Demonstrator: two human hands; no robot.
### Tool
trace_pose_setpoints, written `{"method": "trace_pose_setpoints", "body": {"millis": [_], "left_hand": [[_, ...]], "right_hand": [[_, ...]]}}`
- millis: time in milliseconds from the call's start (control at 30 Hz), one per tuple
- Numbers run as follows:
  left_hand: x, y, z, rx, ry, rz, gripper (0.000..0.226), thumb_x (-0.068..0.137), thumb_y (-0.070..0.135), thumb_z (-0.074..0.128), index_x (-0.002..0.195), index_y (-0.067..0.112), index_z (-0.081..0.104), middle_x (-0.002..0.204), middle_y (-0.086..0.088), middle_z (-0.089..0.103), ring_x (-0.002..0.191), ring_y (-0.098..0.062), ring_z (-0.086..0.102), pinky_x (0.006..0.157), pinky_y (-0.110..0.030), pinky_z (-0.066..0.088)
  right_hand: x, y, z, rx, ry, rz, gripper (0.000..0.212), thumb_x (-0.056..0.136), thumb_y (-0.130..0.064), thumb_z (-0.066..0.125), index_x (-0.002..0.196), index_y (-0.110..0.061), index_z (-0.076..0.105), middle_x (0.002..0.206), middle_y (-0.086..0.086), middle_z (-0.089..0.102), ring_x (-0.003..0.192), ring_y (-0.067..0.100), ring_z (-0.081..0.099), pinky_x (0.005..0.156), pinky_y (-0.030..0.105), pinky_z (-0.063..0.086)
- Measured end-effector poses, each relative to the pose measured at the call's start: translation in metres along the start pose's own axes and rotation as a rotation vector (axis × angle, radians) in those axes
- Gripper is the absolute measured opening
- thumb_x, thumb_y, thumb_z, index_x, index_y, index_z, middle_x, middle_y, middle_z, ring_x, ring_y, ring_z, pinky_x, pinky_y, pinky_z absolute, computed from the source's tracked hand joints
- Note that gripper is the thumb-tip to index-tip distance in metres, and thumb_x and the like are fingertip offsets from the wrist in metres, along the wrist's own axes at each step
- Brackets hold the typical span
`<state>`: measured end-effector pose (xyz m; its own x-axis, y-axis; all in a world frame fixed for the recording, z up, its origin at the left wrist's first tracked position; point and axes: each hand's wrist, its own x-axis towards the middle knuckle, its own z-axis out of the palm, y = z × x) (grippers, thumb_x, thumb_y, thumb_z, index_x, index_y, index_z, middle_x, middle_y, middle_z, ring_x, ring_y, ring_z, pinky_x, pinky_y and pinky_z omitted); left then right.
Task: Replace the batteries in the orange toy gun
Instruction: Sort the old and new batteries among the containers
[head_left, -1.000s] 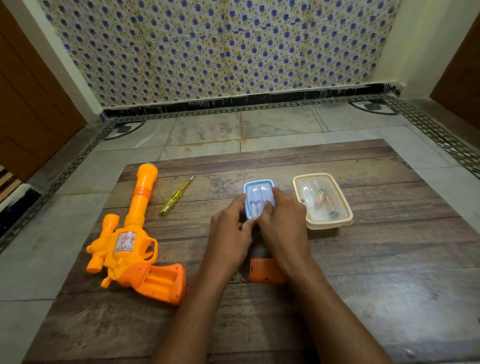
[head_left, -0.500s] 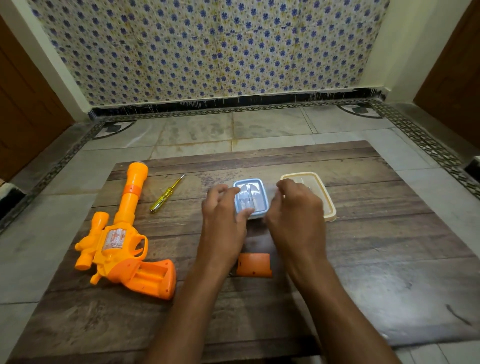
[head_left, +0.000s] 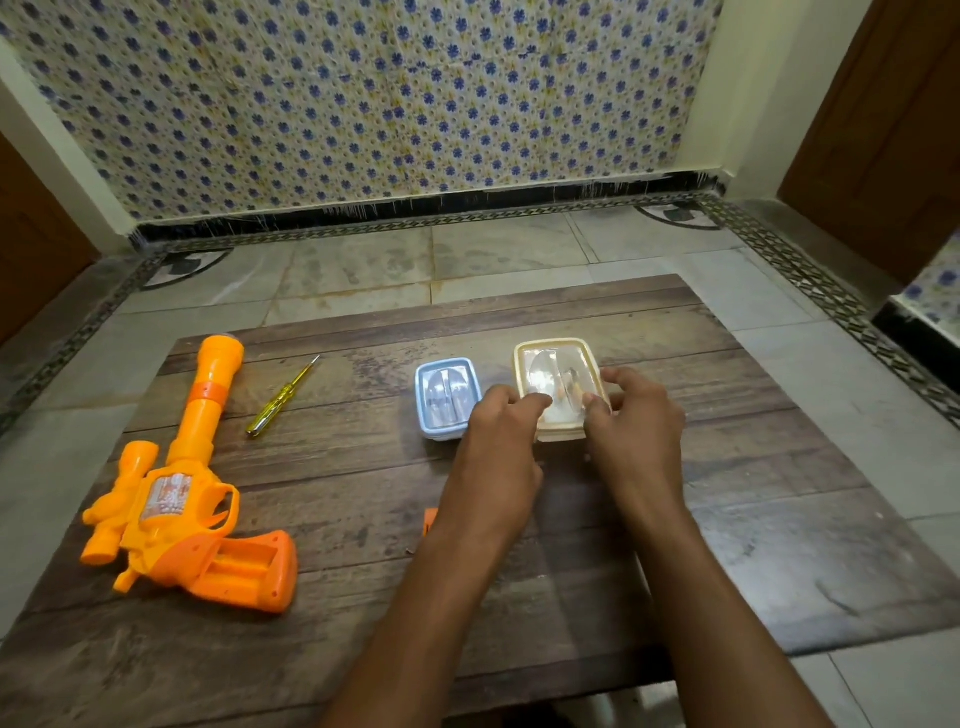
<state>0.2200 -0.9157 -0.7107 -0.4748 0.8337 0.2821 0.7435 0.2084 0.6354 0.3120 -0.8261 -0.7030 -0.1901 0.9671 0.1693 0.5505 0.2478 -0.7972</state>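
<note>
Both hands grip the cream-lidded box toward the bench's far edge: the left hand and right hand curl their fingers over its near corners. If the lid snaps free, the small contents could scatter off onto the tiled floor, or the box could knock the blue-lidded box just beside it. The orange toy gun lies at the near left corner, its grip compartment open. The bench is wood-grained, and a flower-patterned wall stands behind.
</note>
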Motion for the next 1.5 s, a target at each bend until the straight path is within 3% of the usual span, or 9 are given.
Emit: {"method": "trace_pose_setpoints", "body": {"millis": [167, 367, 533, 633, 767, 900, 1067, 1267, 1500], "left_hand": [[0.004, 0.002, -0.002, -0.210, 0.210, -0.032, 0.048, 0.087, -0.008, 0.070, 0.128, 0.018, 0.068, 0.116, 0.007, 0.062, 0.098, -0.004, 0.064, 0.084, -0.016, 0.055], [0.009, -0.011, -0.020, -0.815, 0.271, -0.388, 0.031, 0.102, 0.001, 0.056, 0.128, 0.015, 0.066, 0.114, -0.004, 0.074, 0.104, -0.018, 0.073, 0.079, -0.029, 0.061], [-0.001, -0.019, -0.036, -1.229, 0.216, -0.556, 0.034, 0.111, 0.033, 0.039, 0.129, 0.018, 0.064, 0.117, -0.010, 0.076, 0.102, -0.026, 0.073, 0.075, -0.036, 0.058], [-0.001, -0.029, -0.045, -1.451, 0.211, -0.587, 0.049, 0.108, 0.041, 0.035, 0.144, 0.014, 0.054, 0.132, -0.020, 0.068, 0.115, -0.034, 0.068, 0.082, -0.042, 0.059], [-0.004, -0.041, -0.057, -1.662, 0.215, -0.574, 0.056, 0.101, 0.036, 0.033, 0.148, 0.012, 0.051, 0.138, -0.025, 0.062, 0.129, -0.044, 0.059, 0.088, -0.052, 0.059], [-0.004, -0.043, -0.064, -1.695, 0.232, -0.606, 0.061, 0.103, 0.045, 0.030, 0.141, 0.008, 0.060, 0.134, -0.025, 0.065, 0.128, -0.044, 0.060, 0.107, -0.060, 0.048], [0.000, -0.045, -0.070, -1.633, 0.328, -0.598, 0.061, 0.107, 0.052, 0.030, 0.132, 0.010, 0.065, 0.103, -0.013, 0.077, 0.089, -0.026, 0.074, 0.070, -0.037, 0.061], [0.000, -0.044, -0.063, -1.630, 0.298, -0.693, 0.074, 0.100, 0.062, 0.034, 0.143, 0.007, 0.058, 0.122, -0.020, 0.071, 0.115, -0.036, 0.069, 0.085, -0.046, 0.061], [0.002, -0.046, -0.062, -1.543, 0.367, -0.707, 0.068, 0.102, 0.059, 0.038, 0.142, 0.007, 0.058, 0.130, -0.019, 0.068, 0.122, -0.040, 0.066, 0.101, -0.051, 0.056]], "right_hand": [[0.003, -0.002, -0.008, 0.122, 0.043, 0.037, 0.035, 0.096, -0.019, 0.056, 0.127, -0.016, 0.071, 0.113, 0.007, 0.077, 0.094, 0.026, 0.074, 0.080, 0.050, 0.064], [-0.011, -0.018, -0.018, 0.324, 0.034, -0.038, 0.029, 0.100, -0.012, 0.061, 0.128, -0.015, 0.071, 0.117, 0.000, 0.074, 0.092, 0.007, 0.071, 0.072, 0.028, 0.065], [-0.029, -0.039, -0.004, 0.324, -0.068, -0.204, 0.026, 0.096, -0.013, 0.066, 0.120, -0.013, 0.075, 0.097, -0.009, 0.076, 0.083, -0.008, 0.070, 0.063, 0.009, 0.055], [-0.039, -0.050, 0.002, 0.311, -0.111, -0.292, 0.024, 0.094, -0.014, 0.068, 0.116, -0.014, 0.077, 0.085, -0.016, 0.072, 0.077, -0.004, 0.070, 0.060, 0.011, 0.055], [-0.044, -0.055, 0.009, 0.304, -0.125, -0.400, 0.023, 0.093, -0.017, 0.071, 0.115, -0.018, 0.078, 0.081, -0.006, 0.075, 0.069, 0.011, 0.068, 0.062, 0.028, 0.060], [-0.047, -0.059, 0.014, 0.333, -0.195, -0.510, 0.019, 0.094, -0.020, 0.072, 0.112, -0.020, 0.078, 0.090, -0.003, 0.072, 0.082, 0.008, 0.067, 0.065, 0.017, 0.054], [-0.050, -0.055, 0.021, 0.228, -0.187, -0.851, 0.028, 0.092, -0.031, 0.070, 0.115, -0.016, 0.079, 0.120, 0.004, 0.066, 0.112, 0.020, 0.063, 0.086, 0.037, 0.053], [-0.057, -0.059, 0.031, 0.065, -0.161, -1.128, 0.027, 0.093, -0.019, 0.064, 0.116, -0.014, 0.078, 0.122, 0.006, 0.072, 0.113, 0.023, 0.066, 0.089, 0.047, 0.049], [-0.063, -0.061, 0.035, 0.082, -0.031, -1.144, 0.031, 0.103, -0.017, 0.052, 0.109, -0.002, 0.078, 0.111, 0.012, 0.076, 0.100, 0.030, 0.069, 0.076, 0.047, 0.054]]}}
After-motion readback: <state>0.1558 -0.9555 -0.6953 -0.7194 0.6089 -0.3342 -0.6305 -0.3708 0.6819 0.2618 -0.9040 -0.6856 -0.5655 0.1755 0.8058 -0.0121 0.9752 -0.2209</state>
